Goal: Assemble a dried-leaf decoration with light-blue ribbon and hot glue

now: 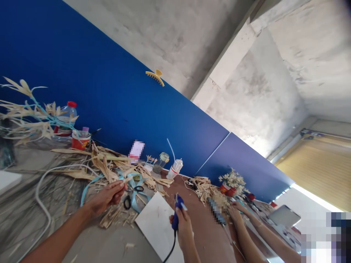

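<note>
Likely glue gun in right fingers

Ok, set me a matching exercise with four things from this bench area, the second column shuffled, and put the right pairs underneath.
Things:
1. Hair clip
2. Glue gun
3. Scissors
4. Clear bottle

Place, colour or state:
A. Has a red cap
B. Held in the person's right hand
C. Has black handles
D. Yellow, at the top edge of the blue partition

Right pairs: 1-D, 2-B, 3-C, 4-A
</note>
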